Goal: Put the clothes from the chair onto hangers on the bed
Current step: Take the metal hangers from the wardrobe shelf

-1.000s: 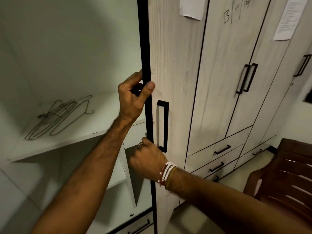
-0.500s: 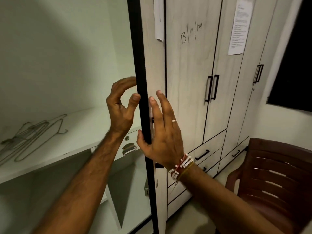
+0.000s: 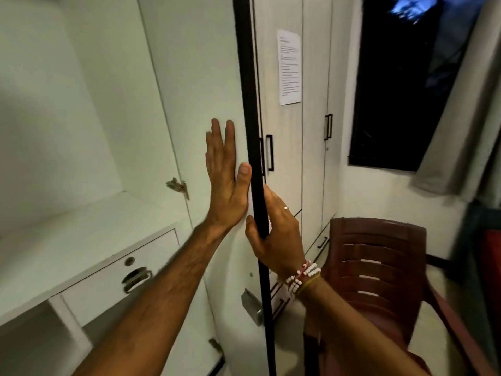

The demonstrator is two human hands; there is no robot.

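My left hand [image 3: 223, 180] lies flat with straight fingers against the white inner face of the open wardrobe door [image 3: 200, 104]. My right hand [image 3: 273, 234], with a ring and bead bracelets, holds the door's black edge [image 3: 250, 104], thumb on the inner side and fingers on the outer side. A dark red plastic chair [image 3: 379, 270] stands at the lower right; its back and part of its seat show, with no clothes visible on them. No hangers or bed are in view.
Inside the wardrobe are a white shelf [image 3: 81, 234] and a drawer with a metal handle [image 3: 135, 278]. Shut wardrobe doors with a paper notice [image 3: 289, 66] stand behind the open door. A dark window [image 3: 406, 77] and curtain [image 3: 461, 118] are on the right.
The view swung right and the wire hangers on the shelf left it. My left hand went from the door edge to flat on its inner face. My right hand now holds the edge.
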